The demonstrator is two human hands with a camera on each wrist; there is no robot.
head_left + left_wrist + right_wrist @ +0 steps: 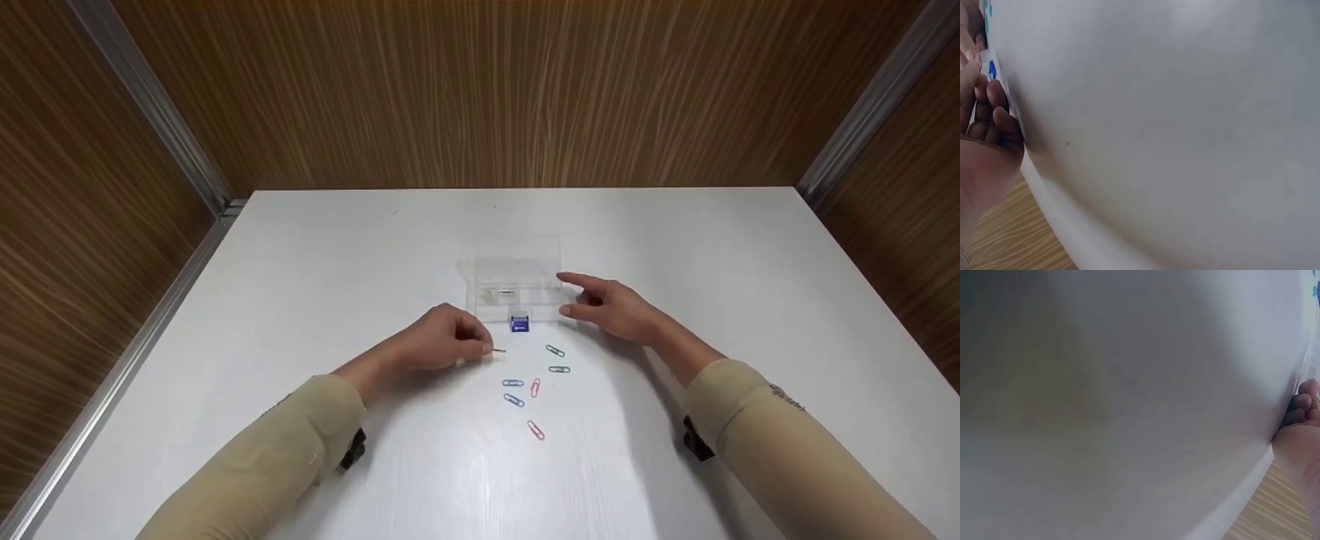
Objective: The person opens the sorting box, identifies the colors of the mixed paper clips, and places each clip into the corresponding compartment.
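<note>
A small clear plastic box (pixel 516 291) stands with its lid (pixel 517 250) folded back and a blue clasp (pixel 519 323) at its near side. My left hand (pixel 486 347) rests on the table just left of the clasp, fingers curled, and pinches a thin paper clip (pixel 499 350) at its tips. My right hand (pixel 566 294) lies at the box's right end, index finger and thumb stretched out to touch it. Several coloured paper clips lie loose in front of the box, among them a green one (pixel 555 350), a blue one (pixel 513 382) and a pink one (pixel 535 430).
The white table (pixel 337 255) stands in a corner of wood-grain walls (pixel 480 90) with metal trim. The wrist views show mostly blurred table surface, with curled fingers (pixel 991 115) at the left edge of one and fingers (pixel 1302 405) at the right edge of the other.
</note>
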